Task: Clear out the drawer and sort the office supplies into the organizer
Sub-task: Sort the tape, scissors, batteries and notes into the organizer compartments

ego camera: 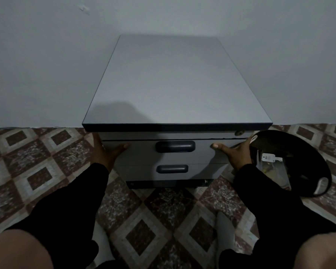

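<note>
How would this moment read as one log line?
hands: left, right gripping grey two-drawer cabinet sides | drawers: closed | black round container: floor, right

I see a floor [163,220] of diamond-patterned brown and beige tiles across the lower frame, and a plain grey wall [47,65] filling the upper half, with a small scuff [84,9] at upper left.
</note>
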